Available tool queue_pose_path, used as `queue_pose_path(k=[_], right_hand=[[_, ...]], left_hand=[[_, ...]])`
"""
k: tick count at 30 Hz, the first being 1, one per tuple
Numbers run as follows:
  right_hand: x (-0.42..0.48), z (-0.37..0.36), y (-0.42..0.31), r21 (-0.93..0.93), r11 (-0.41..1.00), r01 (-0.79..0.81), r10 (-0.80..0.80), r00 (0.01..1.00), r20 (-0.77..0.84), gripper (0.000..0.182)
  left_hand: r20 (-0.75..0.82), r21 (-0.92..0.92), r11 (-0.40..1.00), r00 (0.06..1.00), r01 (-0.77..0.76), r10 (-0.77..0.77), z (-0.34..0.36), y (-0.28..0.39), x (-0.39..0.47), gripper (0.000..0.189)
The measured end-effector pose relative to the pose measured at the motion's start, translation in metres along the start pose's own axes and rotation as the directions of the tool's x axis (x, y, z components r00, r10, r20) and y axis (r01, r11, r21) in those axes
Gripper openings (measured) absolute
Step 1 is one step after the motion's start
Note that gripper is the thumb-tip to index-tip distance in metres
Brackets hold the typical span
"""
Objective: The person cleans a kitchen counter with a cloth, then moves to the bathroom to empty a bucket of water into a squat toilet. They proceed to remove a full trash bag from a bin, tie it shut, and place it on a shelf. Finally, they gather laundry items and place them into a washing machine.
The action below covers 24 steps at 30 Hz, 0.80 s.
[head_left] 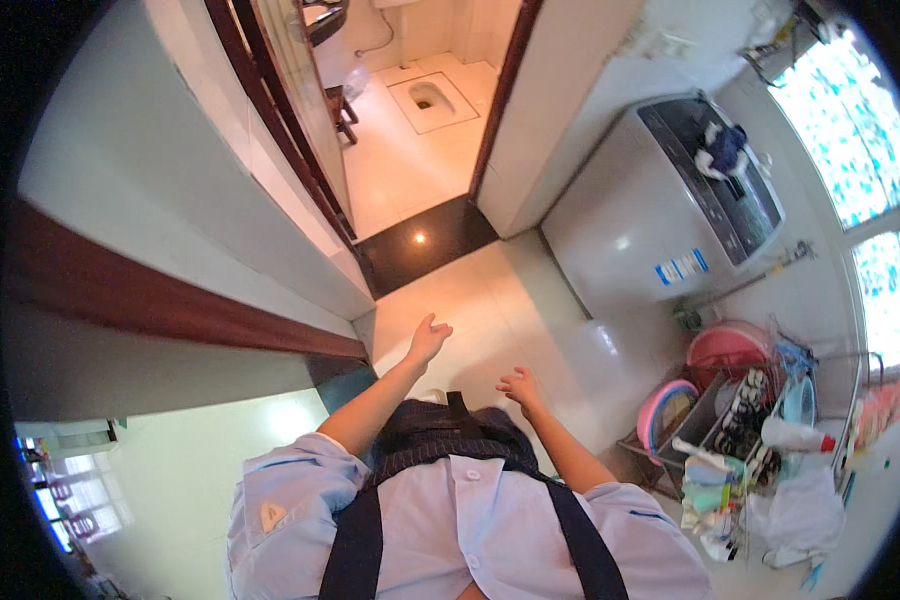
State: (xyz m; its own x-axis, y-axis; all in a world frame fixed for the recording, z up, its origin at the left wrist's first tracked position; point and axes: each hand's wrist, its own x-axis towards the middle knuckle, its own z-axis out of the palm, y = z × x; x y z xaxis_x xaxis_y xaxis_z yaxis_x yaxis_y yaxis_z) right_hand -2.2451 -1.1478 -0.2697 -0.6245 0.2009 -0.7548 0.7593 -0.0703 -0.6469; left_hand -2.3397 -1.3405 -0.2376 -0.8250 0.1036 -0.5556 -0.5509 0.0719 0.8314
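Note:
My left hand point(428, 342) is held out low in front of me, over the pale tiled floor point(487, 300), with its fingers apart and nothing in it. Nearer my body, to the right, my right hand point(521, 388) also hangs in the air with spread fingers, holding nothing. The two hands do not touch. Beyond them lies a dark stone threshold point(427, 244) at a doorway. Through it, a squat toilet point(429, 101) is set into the light floor.
A washing machine point(630, 217) stands at the right, with dark and white cloth point(722, 150) on its lid. Below it in the picture, a rack point(694, 412) holds basins, shoes and bottles. Left are wall edges and a door frame point(300, 127); a small wooden stool point(343, 112) stands inside the doorway.

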Motion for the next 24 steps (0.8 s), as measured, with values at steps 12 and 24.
queue_pose_path(k=[12,24], right_hand=[[0.228,0.065,-0.286,-0.226,0.969,0.1,-0.058,0.981,0.185,0.044],[0.377,0.186,-0.531,-0.03,0.983,0.181,-0.162,0.932,0.323,0.03]], left_hand=[[-0.229,-0.272,0.961,0.973,-0.037,-0.028,-0.049,0.143,0.247,0.056],[-0.306,-0.415,0.91,0.942,0.0,-0.139,-0.143,0.284,0.436,0.052]])
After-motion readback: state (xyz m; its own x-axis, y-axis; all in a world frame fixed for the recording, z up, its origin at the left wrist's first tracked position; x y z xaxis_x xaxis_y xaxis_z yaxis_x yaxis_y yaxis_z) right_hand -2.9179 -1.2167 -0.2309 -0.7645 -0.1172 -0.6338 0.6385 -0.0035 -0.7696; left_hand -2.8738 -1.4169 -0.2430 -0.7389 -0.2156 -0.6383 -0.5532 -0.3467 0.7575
